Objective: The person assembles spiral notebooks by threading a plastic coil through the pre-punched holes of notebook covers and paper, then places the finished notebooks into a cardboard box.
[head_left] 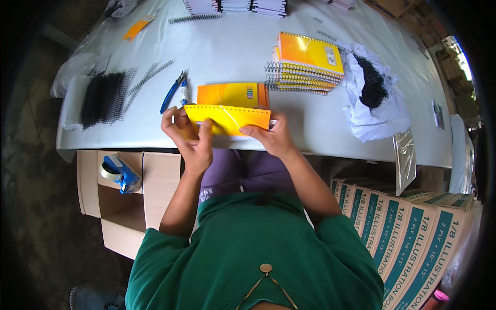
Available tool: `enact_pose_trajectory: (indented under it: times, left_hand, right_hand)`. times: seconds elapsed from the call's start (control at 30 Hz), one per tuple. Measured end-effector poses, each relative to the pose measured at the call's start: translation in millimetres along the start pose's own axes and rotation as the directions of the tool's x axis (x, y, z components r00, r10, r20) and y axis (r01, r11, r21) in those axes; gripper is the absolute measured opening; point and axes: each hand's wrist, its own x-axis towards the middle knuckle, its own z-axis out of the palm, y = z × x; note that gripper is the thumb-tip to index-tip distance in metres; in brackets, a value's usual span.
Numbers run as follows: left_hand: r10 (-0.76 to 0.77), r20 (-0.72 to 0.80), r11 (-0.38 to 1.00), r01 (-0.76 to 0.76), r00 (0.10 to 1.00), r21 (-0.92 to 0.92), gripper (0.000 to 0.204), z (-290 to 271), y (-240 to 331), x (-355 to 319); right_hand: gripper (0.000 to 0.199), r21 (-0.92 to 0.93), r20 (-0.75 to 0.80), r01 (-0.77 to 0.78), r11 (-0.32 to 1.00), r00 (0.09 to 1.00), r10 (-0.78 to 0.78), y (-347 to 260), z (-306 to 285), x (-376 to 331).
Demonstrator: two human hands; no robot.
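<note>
Between my hands, at the table's near edge, a yellow-orange notebook (227,118) is held tilted, a row of punched holes along its upper edge and no coil visible in them. My right hand (274,135) grips its right end, thumb on the front cover. My left hand (190,138) is closed around the left end, the thumb lying against the cover and the fingers partly behind it. Just beyond lies another orange-yellow notebook (226,95), partly hidden by the held one. Blue-handled pliers (172,94) and a blue-and-white pen-like tool (184,92) rest left of it.
Coil-bound notebooks (310,54) are stacked at right, beside white crumpled wrapping (380,121) holding black coils (371,82). More black coils (103,98) lie at left. A tape dispenser (123,174) sits on an open carton (154,199); boxes (408,232) stand below right.
</note>
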Motion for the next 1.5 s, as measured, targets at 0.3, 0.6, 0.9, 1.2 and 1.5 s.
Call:
enact_pose_trajectory:
  times: [0.3, 0.6, 0.9, 1.2, 1.5]
  left_hand:
    - [-0.187, 0.297, 0.798, -0.032, 0.936, 0.601, 0.047, -23, -2, -23]
    - [0.029, 0.195, 0.096, -0.197, 0.980, 0.976, 0.035, -128, -55, 135]
    - [-0.032, 0.114, 0.258, -0.102, 0.993, 0.961, 0.026, -136, -27, 137]
    - [-0.551, 0.535, 0.812, 0.264, 0.641, 0.521, 0.034, -75, 42, 50]
    - [-0.704, 0.430, 0.696, 0.426, 0.566, 0.578, 0.050, -78, 35, 50]
  right_hand:
    - [0.028, -0.162, 0.051, 0.040, 0.986, 0.998, -0.032, 1, 2, -5]
    - [0.020, -0.244, 0.087, 0.097, 0.965, 0.993, -0.078, -9, 7, -1]
    - [0.018, -0.209, 0.139, 0.205, 0.956, 0.974, -0.178, -5, 3, -3]
    - [0.022, -0.260, 0.088, 0.124, 0.958, 0.991, -0.105, 2, 2, -4]
    - [0.025, -0.279, 0.077, 0.122, 0.953, 0.992, -0.105, 3, 1, -4]
